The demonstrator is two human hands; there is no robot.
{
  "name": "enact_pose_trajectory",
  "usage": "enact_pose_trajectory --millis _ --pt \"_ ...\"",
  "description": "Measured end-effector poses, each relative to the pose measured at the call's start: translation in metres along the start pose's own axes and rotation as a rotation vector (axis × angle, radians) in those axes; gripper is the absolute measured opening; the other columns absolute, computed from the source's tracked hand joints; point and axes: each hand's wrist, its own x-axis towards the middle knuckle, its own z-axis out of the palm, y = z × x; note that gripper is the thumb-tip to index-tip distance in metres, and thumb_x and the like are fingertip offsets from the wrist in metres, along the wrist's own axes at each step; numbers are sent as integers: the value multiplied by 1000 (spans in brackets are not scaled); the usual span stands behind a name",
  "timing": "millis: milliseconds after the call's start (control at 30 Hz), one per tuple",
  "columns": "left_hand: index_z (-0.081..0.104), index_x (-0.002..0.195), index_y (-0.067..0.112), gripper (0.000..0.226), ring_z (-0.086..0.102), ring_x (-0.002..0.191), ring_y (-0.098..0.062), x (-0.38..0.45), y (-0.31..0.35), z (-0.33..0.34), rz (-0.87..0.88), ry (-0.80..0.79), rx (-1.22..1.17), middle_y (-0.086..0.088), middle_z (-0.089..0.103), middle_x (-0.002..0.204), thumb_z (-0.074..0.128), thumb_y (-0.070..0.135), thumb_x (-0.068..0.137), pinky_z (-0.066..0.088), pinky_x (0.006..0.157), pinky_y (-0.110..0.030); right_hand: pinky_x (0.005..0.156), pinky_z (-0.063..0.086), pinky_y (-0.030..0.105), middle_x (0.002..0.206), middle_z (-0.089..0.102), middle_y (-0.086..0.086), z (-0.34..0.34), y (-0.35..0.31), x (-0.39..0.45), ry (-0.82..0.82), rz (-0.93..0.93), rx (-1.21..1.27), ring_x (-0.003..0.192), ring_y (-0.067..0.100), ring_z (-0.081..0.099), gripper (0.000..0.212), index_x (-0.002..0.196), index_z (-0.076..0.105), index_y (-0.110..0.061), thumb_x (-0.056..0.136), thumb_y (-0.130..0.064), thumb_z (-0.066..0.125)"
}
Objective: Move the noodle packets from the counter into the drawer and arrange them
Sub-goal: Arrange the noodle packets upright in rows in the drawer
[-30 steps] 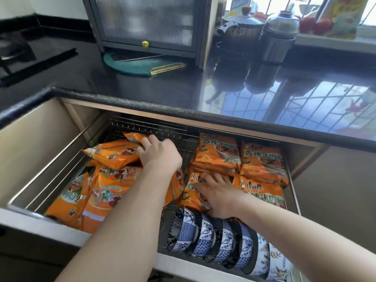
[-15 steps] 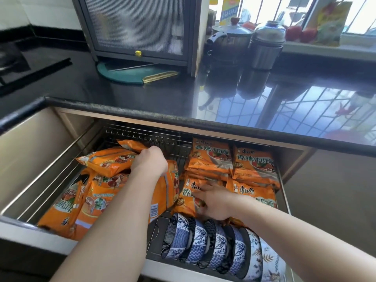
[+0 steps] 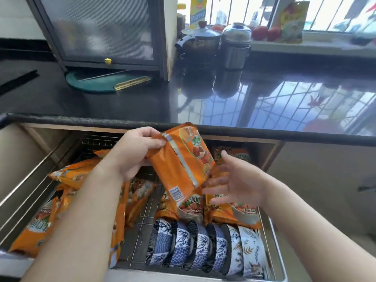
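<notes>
At the near edge of the open drawer, six blue-and-white bowls stand on edge in a row on the wire rack; the rightmost, paler one carries leaf and animal motifs. Just behind them two orange packets lie flat side by side, Chinese characters printed on them but mostly covered. On the drawer's left side a loose pile of the same orange packets slumps against the steel wall; at least four show, and the forearm hides any exact count.

Above the drawer's middle, the left hand grips one packet by its top corner, thumb on the back seam and fingers curled behind. The packet hangs tilted, back side facing the camera, with a silver seam strip and a white barcode label near its lower end; the print is too blurred to read. The right hand is just beside its lower right edge, fingers spread and relaxed, palm turned toward the packet; whether the fingertips touch it I cannot tell.

One more packet lies at the back right of the drawer.

Beyond, the glossy black counter holds a green round board, a ribbed-glass cabinet, and two steel pots. A yellow carton stands by the window.
</notes>
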Motion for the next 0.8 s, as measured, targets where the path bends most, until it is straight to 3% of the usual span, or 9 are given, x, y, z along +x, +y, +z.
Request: enact_pose_trajectory --millis 167,267,367,400,467,533,567,700,800 --pt "70 72 24 23 72 79 -21 -1 -9 31 162 41 160 -1 77 86 73 9 90 59 69 -40 92 55 63 143 56 17 17 9 3 -16 -106 37 117 43 64 66 137 58 -28 85 -68 64" --pt "75 78 25 7 71 97 -9 -9 -14 55 350 -169 413 12 74 105 78 20 82 58 90 -37 105 48 62 132 66 23 26 12 3 -136 -184 148 119 42 65 68 132 66 -13 86 -62 68" --pt "80 94 22 14 69 101 -5 -19 -17 67 365 -434 468 9 74 106 68 28 95 54 91 -25 104 51 55 126 67 28 19 9 2 -30 -237 237 107 37 70 51 129 65 2 96 -37 67" --pt "79 96 22 16 70 98 -7 -20 -17 68 348 -403 430 8 76 101 64 29 98 57 87 -26 102 53 53 124 69 28 15 8 3 12 -232 198 106 37 71 49 129 64 4 95 -32 67" --pt "76 96 24 16 70 90 -6 -13 -18 67 342 -105 427 7 75 90 60 25 101 58 74 -27 104 52 53 116 73 24 5 6 4 60 -197 109 108 38 71 48 129 63 3 93 -29 70" --pt "71 99 23 15 68 90 -8 -2 -21 59 260 217 453 8 71 91 57 26 103 53 69 -26 103 52 52 112 76 20 -1 3 2 81 -165 89 107 38 72 44 125 64 -1 92 -28 71" --pt "68 105 23 16 67 96 -11 2 -23 54 158 268 434 7 71 96 56 32 103 52 71 -27 101 54 51 112 76 19 -3 2 1 83 -157 85 106 37 73 42 125 64 -2 92 -27 72" --pt "64 121 17 46 75 98 -24 6 -27 43 -356 -48 45 -6 79 106 53 56 100 59 80 -42 98 56 48 114 76 18 -4 1 2 57 -132 56 105 35 74 40 126 62 -3 93 -26 70" --pt "65 118 10 35 77 98 -32 5 -28 45 -404 -193 -49 -13 79 106 61 40 100 62 82 -46 102 53 54 113 76 19 -1 7 10 83 -170 36 105 36 74 37 127 60 -6 96 -25 68"
